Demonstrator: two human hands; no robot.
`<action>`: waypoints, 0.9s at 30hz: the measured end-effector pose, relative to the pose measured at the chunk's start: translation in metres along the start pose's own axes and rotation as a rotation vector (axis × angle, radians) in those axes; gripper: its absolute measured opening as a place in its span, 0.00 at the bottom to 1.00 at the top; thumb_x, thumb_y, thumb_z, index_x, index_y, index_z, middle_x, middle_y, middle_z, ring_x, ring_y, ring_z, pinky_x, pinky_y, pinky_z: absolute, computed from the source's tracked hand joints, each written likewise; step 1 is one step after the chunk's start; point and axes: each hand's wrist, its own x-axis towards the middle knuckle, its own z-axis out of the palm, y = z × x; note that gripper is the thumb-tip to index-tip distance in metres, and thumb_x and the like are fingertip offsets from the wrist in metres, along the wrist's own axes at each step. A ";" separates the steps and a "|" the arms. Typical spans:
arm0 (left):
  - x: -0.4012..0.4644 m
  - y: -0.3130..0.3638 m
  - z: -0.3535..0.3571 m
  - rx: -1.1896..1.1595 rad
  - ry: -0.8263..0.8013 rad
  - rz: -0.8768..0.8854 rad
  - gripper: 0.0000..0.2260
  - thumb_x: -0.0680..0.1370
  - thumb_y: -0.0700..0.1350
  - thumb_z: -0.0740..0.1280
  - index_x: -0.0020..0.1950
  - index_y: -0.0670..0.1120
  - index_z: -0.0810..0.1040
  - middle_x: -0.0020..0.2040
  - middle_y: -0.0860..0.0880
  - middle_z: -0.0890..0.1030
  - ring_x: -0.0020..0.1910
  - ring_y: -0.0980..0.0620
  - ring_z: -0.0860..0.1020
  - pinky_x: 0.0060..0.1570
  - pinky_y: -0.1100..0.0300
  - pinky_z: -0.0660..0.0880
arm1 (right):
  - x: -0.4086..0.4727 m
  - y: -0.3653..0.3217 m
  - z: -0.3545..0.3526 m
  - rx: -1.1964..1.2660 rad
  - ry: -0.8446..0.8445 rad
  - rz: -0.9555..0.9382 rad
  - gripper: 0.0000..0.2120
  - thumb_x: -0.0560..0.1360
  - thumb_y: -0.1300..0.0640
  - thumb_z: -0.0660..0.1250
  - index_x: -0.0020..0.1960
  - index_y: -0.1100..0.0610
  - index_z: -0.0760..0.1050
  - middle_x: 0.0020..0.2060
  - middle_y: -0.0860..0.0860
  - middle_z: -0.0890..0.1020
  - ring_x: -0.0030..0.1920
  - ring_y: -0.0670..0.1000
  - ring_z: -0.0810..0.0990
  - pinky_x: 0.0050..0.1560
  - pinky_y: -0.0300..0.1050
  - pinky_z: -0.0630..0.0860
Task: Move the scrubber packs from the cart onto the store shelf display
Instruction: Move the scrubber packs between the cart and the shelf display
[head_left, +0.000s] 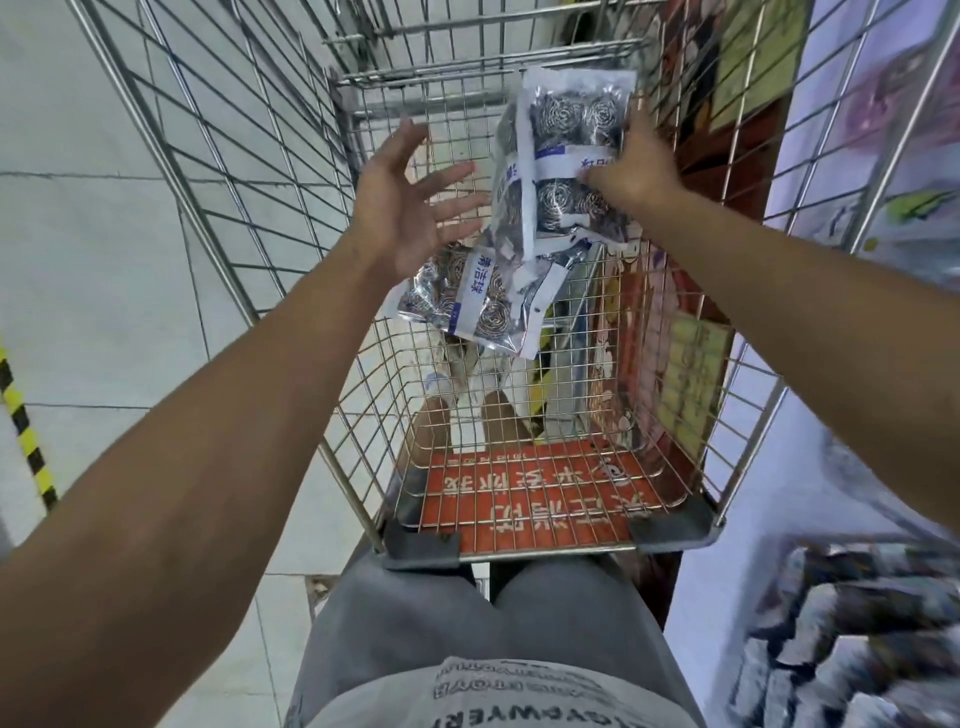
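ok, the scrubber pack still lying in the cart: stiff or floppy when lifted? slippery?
The scrubber pack is a thin glossy bag, so probably floppy and a bit slippery. The steel-wool coils inside look airy: likely light for its size. The packs gripped by the right hand hang loosely, which supports that.

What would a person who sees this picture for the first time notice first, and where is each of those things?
Most striking are the scrubber packs lifted above the middle of the wire cart, gripped from the right by the right hand. The left hand is spread open just left of them, touching nothing. One more pack lies lower in the cart basket, and a red sign shows through the mesh near the person's legs.
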 end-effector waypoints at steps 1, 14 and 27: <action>0.000 0.001 0.002 0.076 0.045 0.015 0.24 0.83 0.59 0.62 0.77 0.53 0.66 0.68 0.40 0.77 0.64 0.35 0.80 0.65 0.35 0.74 | -0.003 0.003 0.001 0.033 -0.007 0.022 0.41 0.73 0.55 0.79 0.79 0.54 0.60 0.70 0.56 0.75 0.68 0.57 0.76 0.66 0.48 0.75; -0.006 -0.024 0.026 0.687 0.048 -0.032 0.35 0.78 0.60 0.71 0.81 0.54 0.60 0.71 0.41 0.76 0.56 0.45 0.81 0.61 0.38 0.78 | -0.035 0.022 0.017 -0.255 0.129 -0.249 0.43 0.73 0.54 0.78 0.81 0.49 0.58 0.77 0.59 0.63 0.77 0.60 0.65 0.77 0.55 0.66; 0.009 -0.014 0.019 1.921 -0.084 0.464 0.45 0.77 0.44 0.72 0.84 0.59 0.46 0.85 0.49 0.52 0.83 0.38 0.44 0.74 0.26 0.41 | -0.020 0.007 0.001 -0.093 0.077 -0.213 0.31 0.75 0.61 0.75 0.76 0.52 0.69 0.73 0.56 0.71 0.67 0.56 0.75 0.70 0.52 0.74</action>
